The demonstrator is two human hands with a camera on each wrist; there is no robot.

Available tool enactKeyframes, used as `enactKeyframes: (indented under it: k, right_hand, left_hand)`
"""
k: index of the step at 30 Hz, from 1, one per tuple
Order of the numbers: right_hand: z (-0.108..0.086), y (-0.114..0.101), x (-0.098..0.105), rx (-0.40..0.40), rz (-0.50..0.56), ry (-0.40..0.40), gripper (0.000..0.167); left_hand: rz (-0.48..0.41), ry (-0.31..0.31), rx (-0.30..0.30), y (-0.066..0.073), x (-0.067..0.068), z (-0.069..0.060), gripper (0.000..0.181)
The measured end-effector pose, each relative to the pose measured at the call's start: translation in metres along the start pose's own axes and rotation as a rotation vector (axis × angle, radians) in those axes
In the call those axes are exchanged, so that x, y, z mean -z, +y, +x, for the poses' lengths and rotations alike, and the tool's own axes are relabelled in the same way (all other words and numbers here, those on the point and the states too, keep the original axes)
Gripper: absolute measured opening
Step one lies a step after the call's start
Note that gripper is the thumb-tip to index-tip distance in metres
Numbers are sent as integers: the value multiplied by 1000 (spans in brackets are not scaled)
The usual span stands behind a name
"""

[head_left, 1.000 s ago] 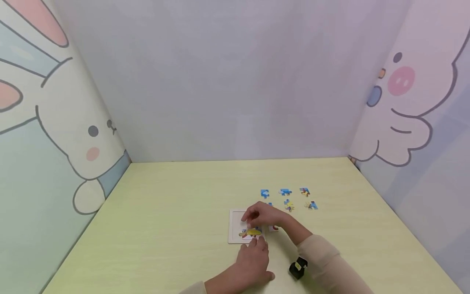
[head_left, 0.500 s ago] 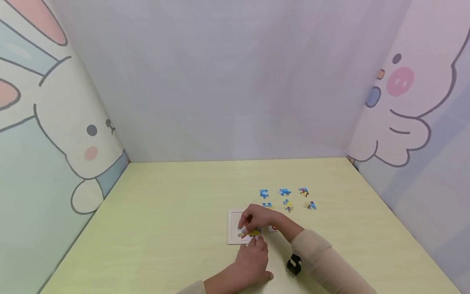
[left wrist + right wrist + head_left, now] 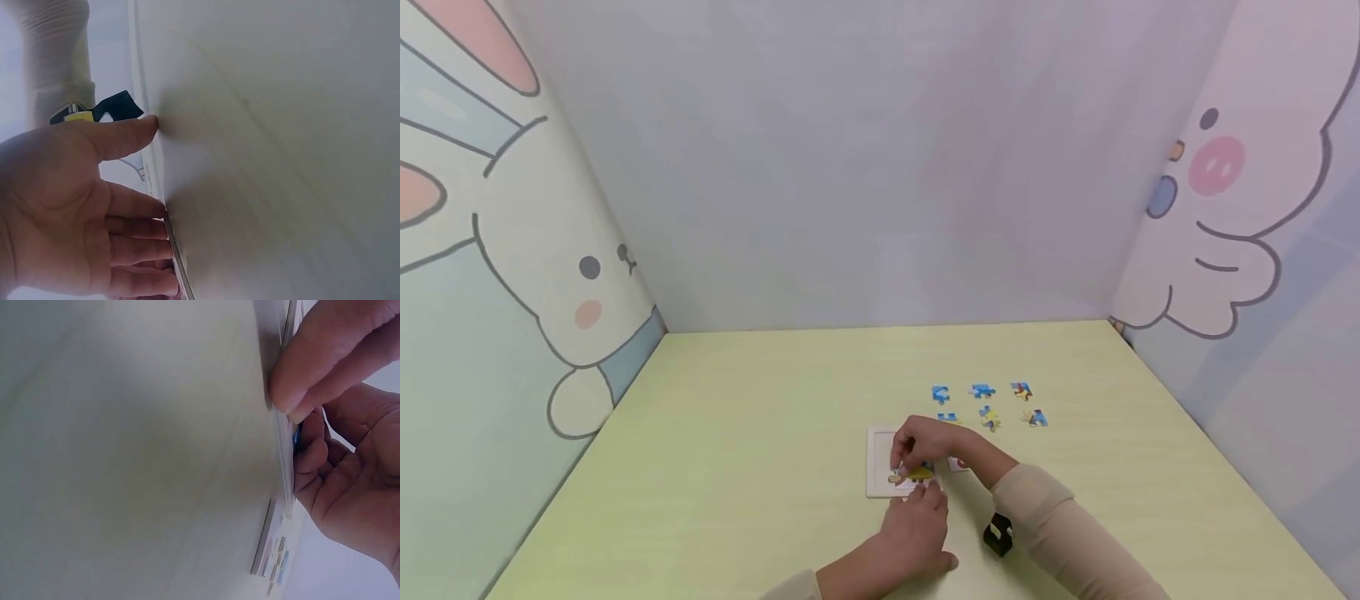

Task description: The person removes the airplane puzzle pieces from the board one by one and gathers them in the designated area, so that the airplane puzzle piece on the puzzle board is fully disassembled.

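Note:
A shallow white puzzle tray (image 3: 880, 492) lies on the table, with joined jigsaw pieces (image 3: 921, 473) in its near part showing yellow, blue and white. My right hand (image 3: 928, 440) reaches over it with curled fingers, thumb and index at a puzzle piece (image 3: 893, 478) at the left of the joined ones. Blue shows by those fingertips in the right wrist view, but most of that piece is hidden. My left hand (image 3: 913, 533) rests palm down, its fairly straight fingertips touching the tray's near edge; in the left wrist view the thumb (image 3: 128, 137) stands apart from the fingers.
Behind the right hand lie several loose pieces in rows, including blue ones (image 3: 941, 395) and a multicoloured one (image 3: 1021, 391). Another piece (image 3: 957, 464) sits beside the tray, partly under the right wrist. A black wrist device (image 3: 998, 533) hangs below the right forearm. Printed cloth walls enclose the table.
My right hand has come slightly nearer and lower, and its thumb and index, apart above the tray at first, are now at the left-hand piece. The left hand stays in place.

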State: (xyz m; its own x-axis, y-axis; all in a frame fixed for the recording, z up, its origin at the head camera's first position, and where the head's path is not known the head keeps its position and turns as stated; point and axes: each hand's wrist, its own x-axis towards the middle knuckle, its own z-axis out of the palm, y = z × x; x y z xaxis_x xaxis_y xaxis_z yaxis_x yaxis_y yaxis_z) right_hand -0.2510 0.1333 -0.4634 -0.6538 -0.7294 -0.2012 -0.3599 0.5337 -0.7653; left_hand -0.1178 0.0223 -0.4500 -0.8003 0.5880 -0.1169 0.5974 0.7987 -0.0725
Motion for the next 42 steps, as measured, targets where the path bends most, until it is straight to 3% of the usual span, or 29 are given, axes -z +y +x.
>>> enactKeyframes:
  k: [8, 17, 26, 35, 42]
  right_hand:
    - [-1, 2, -3, 72, 18, -59, 11]
    - [-1, 3, 0, 63, 58, -107, 9]
    - [-3, 2, 1, 51, 98, -66, 8]
    - [-5, 3, -1, 54, 91, -34, 9]
    - [-8, 0, 4, 108, 70, -42, 4]
  left_hand:
    - [4, -4, 0, 0, -3, -2, 73]
    - [24, 6, -7, 0, -4, -2, 73]
    - [-3, -42, -16, -1, 0, 1, 73]
    - [4, -27, -7, 0, 1, 1, 73]
    - [3, -31, -5, 0, 2, 3, 73]
